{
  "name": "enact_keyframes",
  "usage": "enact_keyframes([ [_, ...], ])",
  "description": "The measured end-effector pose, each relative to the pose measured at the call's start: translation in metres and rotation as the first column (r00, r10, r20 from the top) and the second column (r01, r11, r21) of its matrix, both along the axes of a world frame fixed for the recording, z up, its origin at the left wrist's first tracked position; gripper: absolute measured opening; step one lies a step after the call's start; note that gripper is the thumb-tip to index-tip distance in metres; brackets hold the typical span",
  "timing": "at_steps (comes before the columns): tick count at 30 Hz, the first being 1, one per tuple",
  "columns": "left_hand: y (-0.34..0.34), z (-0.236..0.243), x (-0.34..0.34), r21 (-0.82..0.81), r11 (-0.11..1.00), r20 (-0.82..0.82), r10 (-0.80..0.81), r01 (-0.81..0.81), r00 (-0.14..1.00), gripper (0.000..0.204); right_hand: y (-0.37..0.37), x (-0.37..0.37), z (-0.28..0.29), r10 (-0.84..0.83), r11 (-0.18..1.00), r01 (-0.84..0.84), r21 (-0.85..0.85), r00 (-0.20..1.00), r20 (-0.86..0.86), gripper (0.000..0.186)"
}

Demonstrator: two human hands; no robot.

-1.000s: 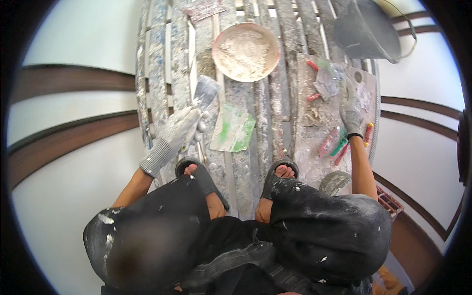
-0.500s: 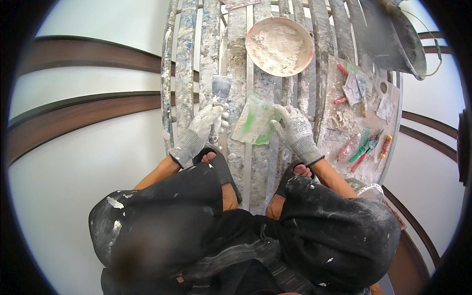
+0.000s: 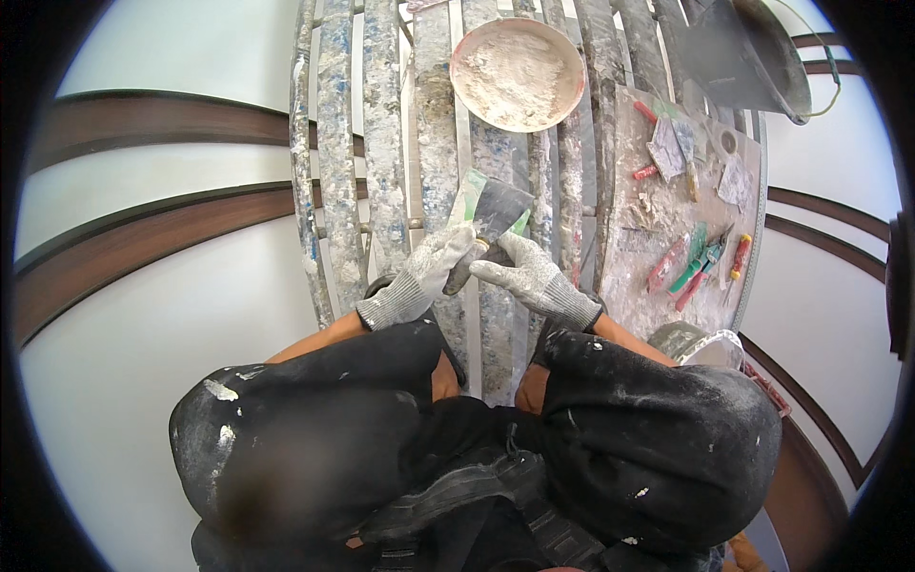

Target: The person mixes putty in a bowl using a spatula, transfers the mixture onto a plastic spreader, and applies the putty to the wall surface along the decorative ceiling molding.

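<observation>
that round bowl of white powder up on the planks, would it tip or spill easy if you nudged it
The bowl looks wide and shallow, so it probably slides rather than tips. It sits across gaps between the scaffold planks, so a push could likely catch an edge and rock it. The loose powder is heaped near the rim and would probably spill or puff out with any jolt.

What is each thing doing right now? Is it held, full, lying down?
Left hand: gloved, shut on the putty knife handle.
Right hand: gloved, touching the putty knife near its handle.
Putty knife: held up, blade smeared grey.
Green sheet: behind the blade, mostly hidden.
Round bowl: upright on the planks, holding pale powder.
Grey bucket: standing at the platform's far end, contents not visible.
Small tools: lying loose on the dusty board.
</observation>
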State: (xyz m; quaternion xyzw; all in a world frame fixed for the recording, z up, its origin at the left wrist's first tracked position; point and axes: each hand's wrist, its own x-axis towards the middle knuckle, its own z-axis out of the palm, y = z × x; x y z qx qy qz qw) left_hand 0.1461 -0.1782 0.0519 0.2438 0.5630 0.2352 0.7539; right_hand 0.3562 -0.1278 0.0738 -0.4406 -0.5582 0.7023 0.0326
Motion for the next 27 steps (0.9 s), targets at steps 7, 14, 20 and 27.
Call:
enact_keyframes([
  [7, -0.009, -0.007, -0.001, 0.229, 0.972, -0.016, 0.054, -0.049, 0.998, 0.049, 0.014, 0.013, -0.012, -0.405, 0.913, 0.356, -0.197, 0.847, -0.346, 0.034],
  [14, -0.071, -0.075, -0.021, -0.157, 0.988, 0.346, 0.051, 0.004, 0.937, 0.053, 0.045, 0.062, -0.055, -0.111, 0.887, 0.041, 0.460, 0.986, 0.126, 0.030],
  [20, -0.070, -0.081, 0.000, -0.396, 0.892, 0.218, 0.320, -0.216, 0.922, 0.057, 0.032, 0.050, -0.058, -0.095, 0.755, -0.097, 0.649, 0.963, 0.254, 0.037],
  [27, -0.039, -0.063, -0.009, -0.050, 0.974, -0.109, 0.214, -0.221, 0.971, 0.045, 0.013, 0.050, -0.050, -0.041, 0.922, -0.069, 0.382, 0.962, 0.271, 0.036],
])
